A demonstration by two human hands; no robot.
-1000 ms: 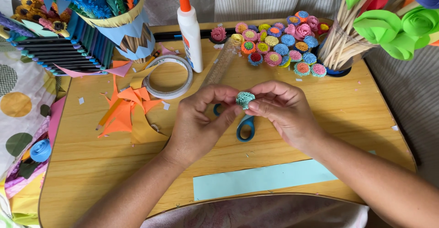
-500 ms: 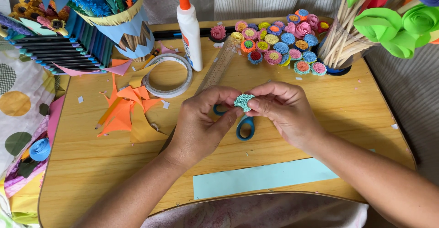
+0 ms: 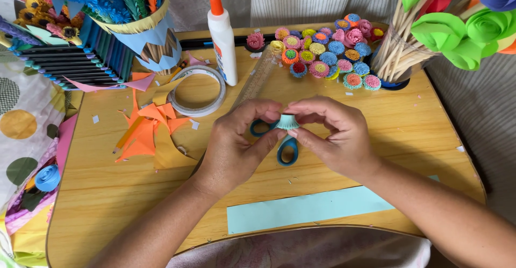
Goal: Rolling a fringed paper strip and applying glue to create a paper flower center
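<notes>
Both hands meet over the middle of a small wooden table (image 3: 107,203). My left hand (image 3: 236,142) and my right hand (image 3: 336,134) pinch a small rolled light-teal paper flower (image 3: 287,121) between thumbs and fingertips. Right under the hands lie blue-handled scissors (image 3: 286,151), mostly hidden. A light-teal paper strip (image 3: 309,209) lies along the near edge of the table.
A white glue bottle with an orange cap (image 3: 222,40), a tape roll (image 3: 197,91), a clear ruler (image 3: 257,80), orange paper scraps (image 3: 145,131) and a cluster of several small colourful paper flowers (image 3: 328,50) lie behind the hands. A cup of sticks with green paper roses (image 3: 408,53) stands far right.
The hands have turned the little teal flower between the fingertips and shifted very slightly; the frilled top showed before, now its side does. Nothing else on the table moved.
</notes>
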